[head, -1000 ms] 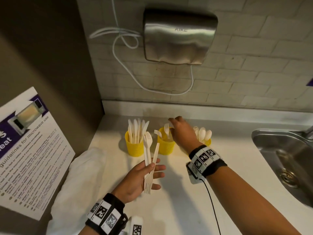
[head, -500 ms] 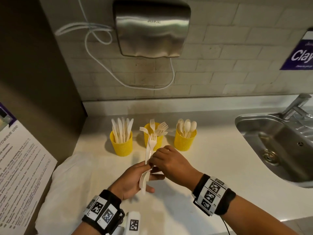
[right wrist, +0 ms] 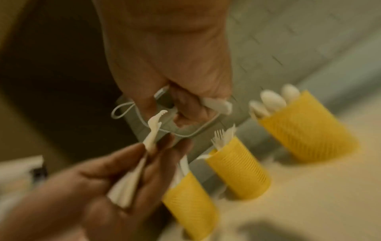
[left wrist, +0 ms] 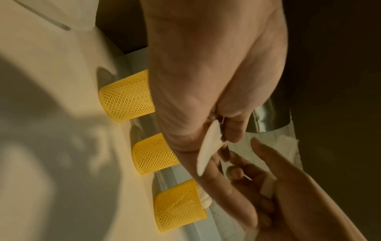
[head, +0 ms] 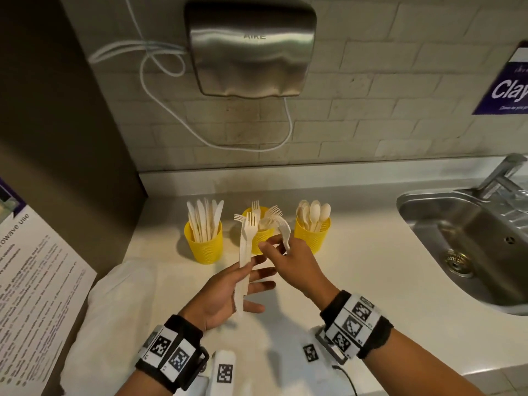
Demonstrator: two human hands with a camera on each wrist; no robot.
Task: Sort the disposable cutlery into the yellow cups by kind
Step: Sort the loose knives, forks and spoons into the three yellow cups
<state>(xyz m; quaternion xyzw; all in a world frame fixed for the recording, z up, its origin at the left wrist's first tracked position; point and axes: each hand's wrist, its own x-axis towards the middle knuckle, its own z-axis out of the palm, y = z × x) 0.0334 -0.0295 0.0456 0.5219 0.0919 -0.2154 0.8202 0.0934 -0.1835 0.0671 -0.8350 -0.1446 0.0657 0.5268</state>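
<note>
Three yellow mesh cups stand in a row: knives cup (head: 203, 247) on the left, forks cup (head: 261, 237) in the middle, spoons cup (head: 313, 238) on the right. My left hand (head: 243, 278) hovers palm-up in front of them; its thumb pinches a beige fork (head: 248, 232) and a serrated knife (head: 239, 298) against the fingers. My right hand (head: 275, 250), just right of it, pinches a white fork (head: 284, 228) right in front of the forks cup. In the blurred right wrist view the white fork (right wrist: 216, 104) sits in my curled fingers, with the forks cup (right wrist: 237, 171) below.
A steel sink (head: 463, 238) with a tap (head: 500, 172) lies to the right. A white cloth (head: 114, 310) and a printed notice (head: 31, 281) lie at the left. A hand dryer (head: 251, 50) hangs on the tiled wall above the cups.
My right hand came back from the forks cup to the left hand, pulled out a white fork, and now lifts it toward the middle cup. The left hand keeps one fork and the knife.
</note>
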